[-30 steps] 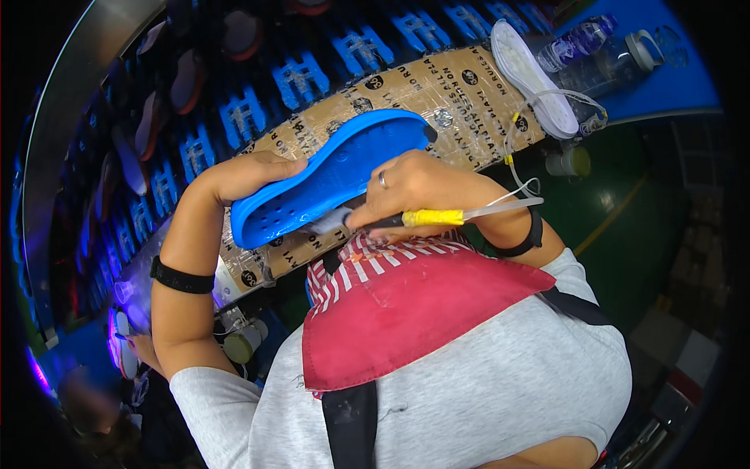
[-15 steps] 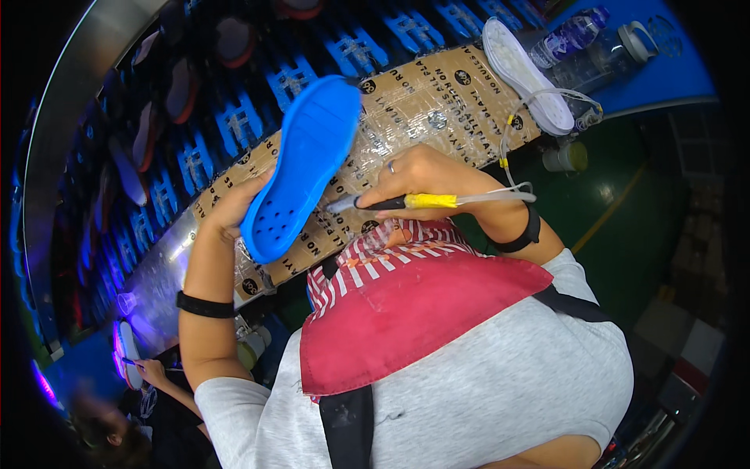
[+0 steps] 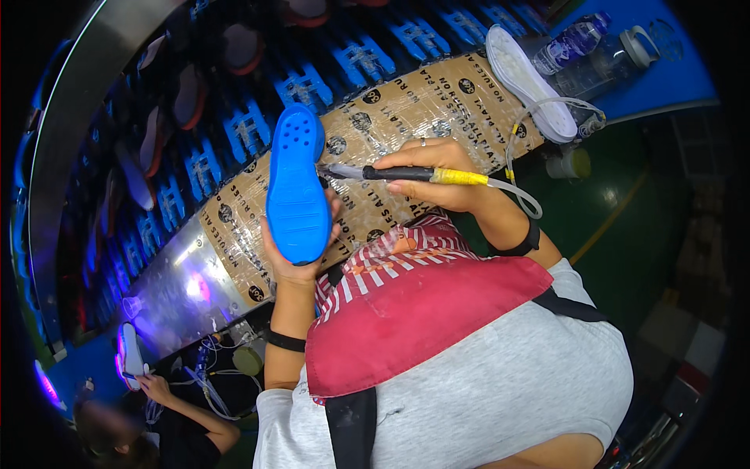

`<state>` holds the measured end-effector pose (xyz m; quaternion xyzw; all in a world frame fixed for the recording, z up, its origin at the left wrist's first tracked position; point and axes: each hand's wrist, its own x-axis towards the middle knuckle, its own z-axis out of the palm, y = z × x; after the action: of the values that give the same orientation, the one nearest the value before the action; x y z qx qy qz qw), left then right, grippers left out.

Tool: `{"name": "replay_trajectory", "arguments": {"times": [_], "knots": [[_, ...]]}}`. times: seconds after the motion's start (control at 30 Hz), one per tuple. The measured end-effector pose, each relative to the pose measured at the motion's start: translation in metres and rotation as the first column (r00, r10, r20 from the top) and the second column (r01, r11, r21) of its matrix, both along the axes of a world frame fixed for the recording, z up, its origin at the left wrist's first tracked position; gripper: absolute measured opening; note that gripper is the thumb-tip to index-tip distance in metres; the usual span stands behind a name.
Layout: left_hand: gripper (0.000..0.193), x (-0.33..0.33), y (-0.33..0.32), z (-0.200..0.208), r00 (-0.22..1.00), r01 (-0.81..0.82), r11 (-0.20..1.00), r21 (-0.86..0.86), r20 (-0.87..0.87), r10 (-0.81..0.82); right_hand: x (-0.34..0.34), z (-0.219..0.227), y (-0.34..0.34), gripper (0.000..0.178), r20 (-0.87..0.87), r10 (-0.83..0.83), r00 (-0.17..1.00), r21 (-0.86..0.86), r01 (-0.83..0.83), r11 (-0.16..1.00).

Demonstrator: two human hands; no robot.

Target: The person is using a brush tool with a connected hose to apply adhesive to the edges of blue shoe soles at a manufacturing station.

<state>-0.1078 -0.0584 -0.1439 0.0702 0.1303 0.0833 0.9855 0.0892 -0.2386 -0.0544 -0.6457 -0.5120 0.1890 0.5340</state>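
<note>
Your left fingers (image 3: 335, 209) grasp the blue sole (image 3: 298, 187) near its lower end, and its holed end points away beyond them. Your right fingers (image 3: 400, 158) grip the brush (image 3: 406, 173) by its black handle, with the bristles left of them at the sole's edge; contact is unclear. Farther out, right of those fingers, lies a white sole (image 3: 525, 78) on printed cardboard (image 3: 461, 117).

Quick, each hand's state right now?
Left hand: closed around the blue sole, fingers showing at its edges.
Right hand: closed on the brush, bristles at the sole's edge.
</note>
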Motion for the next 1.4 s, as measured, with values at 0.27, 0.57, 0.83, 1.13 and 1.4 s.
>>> {"name": "replay_trajectory", "arguments": {"times": [0.27, 0.57, 0.83, 1.13, 1.4], "knots": [[0.077, 0.01, -0.022, -0.001, 1.0, -0.004, 0.991, -0.131, -0.011, 0.003, -0.018, 0.017, 0.017, 0.025, -0.03, -0.105, 0.994, 0.033, 0.106, 0.994], [0.067, 0.033, -0.03, 0.015, 0.967, -0.216, 0.976, 0.009, -0.137, 0.215, -0.044, 0.026, 0.06, 0.025, 0.583, -0.327, 0.744, 0.196, 0.262, 0.945], [0.072, 0.022, -0.028, 0.012, 0.953, -0.192, 0.968, 0.164, -0.203, 0.224, -0.06, 0.017, 0.066, 0.024, 0.487, -0.063, 0.871, 0.22, -0.053, 0.974], [0.082, 0.039, -0.021, 0.016, 0.98, -0.151, 0.968, 0.198, 0.159, 0.12, -0.072, 0.01, 0.061, 0.025, 0.519, 0.078, 0.851, 0.135, -0.171, 0.976], [0.086, 0.046, -0.003, 0.041, 0.959, -0.283, 0.877, 0.389, 0.133, 0.251, -0.064, 0.009, 0.052, 0.023, 0.257, -0.035, 0.966, 0.293, -0.043, 0.955]]}}
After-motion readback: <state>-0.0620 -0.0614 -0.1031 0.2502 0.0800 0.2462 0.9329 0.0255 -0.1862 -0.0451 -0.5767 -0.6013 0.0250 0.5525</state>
